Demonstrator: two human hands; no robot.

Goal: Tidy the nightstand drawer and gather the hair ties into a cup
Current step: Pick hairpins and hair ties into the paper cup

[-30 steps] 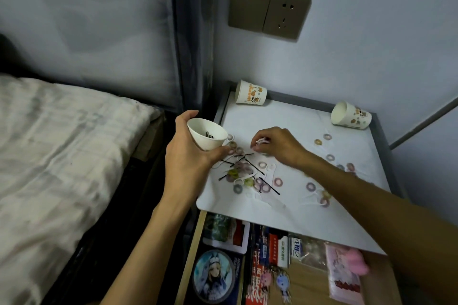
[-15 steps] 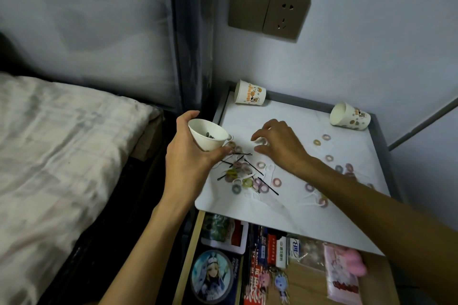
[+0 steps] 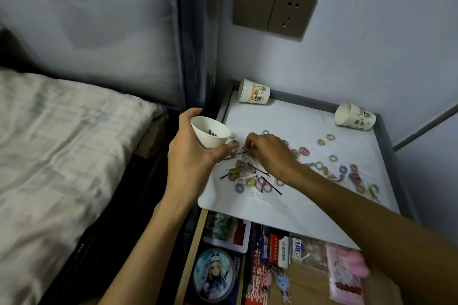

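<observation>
My left hand [image 3: 190, 158] grips a white cup [image 3: 210, 132], tilted with its mouth toward me, at the left edge of the white nightstand top [image 3: 297, 116]. Just right of the cup, my right hand [image 3: 269, 153] reaches down with fingertips bunched, pinching a small hair tie at the far end of the pile. Several pastel hair ties [image 3: 247, 182] lie mixed with black hairpins [image 3: 271, 186] below that hand. More hair ties [image 3: 352, 176] are scattered to the right. The open drawer [image 3: 309, 285] shows underneath.
Two printed paper cups lie on their sides at the back: one at the left [image 3: 254, 93], one at the right [image 3: 353, 116]. The drawer holds a round badge [image 3: 214, 273], packets and keychains. A bed [image 3: 62, 143] lies left; a wall socket [image 3: 275, 8] sits above.
My right hand spread flat on the top half a second ago, then drew left and bunched its fingers at the pile beside the cup. The cup hand stayed nearly still.
</observation>
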